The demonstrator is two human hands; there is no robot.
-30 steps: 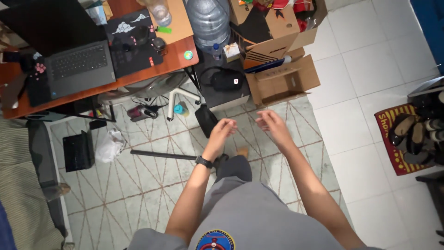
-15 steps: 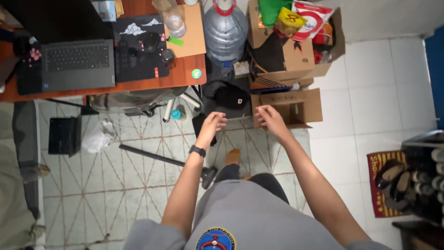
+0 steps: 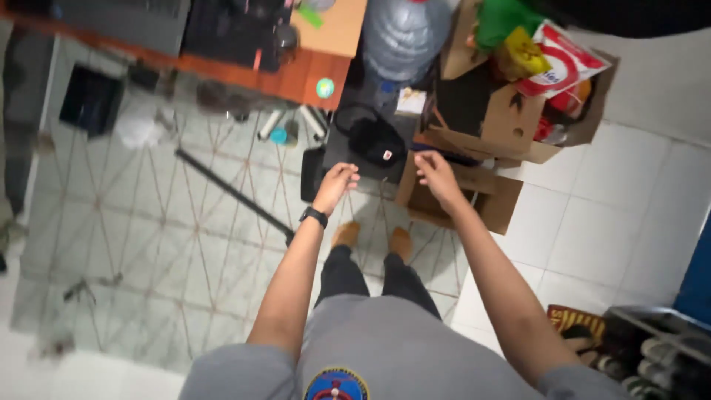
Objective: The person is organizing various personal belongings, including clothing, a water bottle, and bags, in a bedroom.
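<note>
Patterned rug and white floor tiles are being seen from above, with both arms being held out in front of the body. Nothing is being gripped by the left hand or the right hand, both loosely half-curled; they are being held above a black cap and an open cardboard box. Farther off, a water jug and a wooden desk are being shown.

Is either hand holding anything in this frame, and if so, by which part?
Nothing is held. The left hand and right hand are both empty, fingers loosely curled, raised above the black cap and the open cardboard box.
</note>
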